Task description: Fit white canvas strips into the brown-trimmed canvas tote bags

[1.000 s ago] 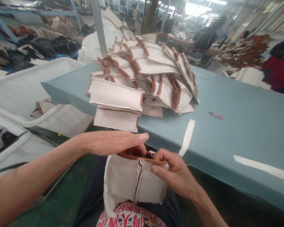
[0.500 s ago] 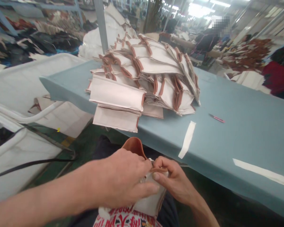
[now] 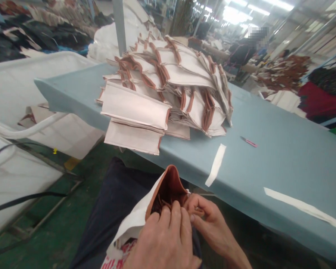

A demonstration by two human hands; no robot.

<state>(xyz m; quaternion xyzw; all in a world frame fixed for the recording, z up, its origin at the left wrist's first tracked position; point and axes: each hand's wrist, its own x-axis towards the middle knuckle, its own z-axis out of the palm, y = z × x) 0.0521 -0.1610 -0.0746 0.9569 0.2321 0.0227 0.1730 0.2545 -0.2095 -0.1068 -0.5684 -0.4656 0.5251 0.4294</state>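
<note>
On my lap lies a pouch-like sewn piece [image 3: 138,215], off-white outside with a brown lining, its mouth gaping upward. My left hand [image 3: 166,239] is curled over the near rim, with the fingertips dipping into the brown opening and the thumb hidden under the palm. At the right corner of the mouth, my right hand [image 3: 212,220] pinches the brown edge between thumb and forefinger. The two hands almost touch. Much of the piece's near side is hidden behind my left hand.
A heap of similar off-white and brown pieces [image 3: 187,73] covers part of the blue-grey table [image 3: 282,157]. Small pink-handled snips [image 3: 249,142] and two white strips [image 3: 216,164] lie to its right. White-lined carts [image 3: 58,67] stand at the left. A person works far behind.
My left hand has moved down and turned, its fingers now inside the rim. The pouch's mouth has tilted toward me and shows more lining. My right hand keeps pinching its corner.
</note>
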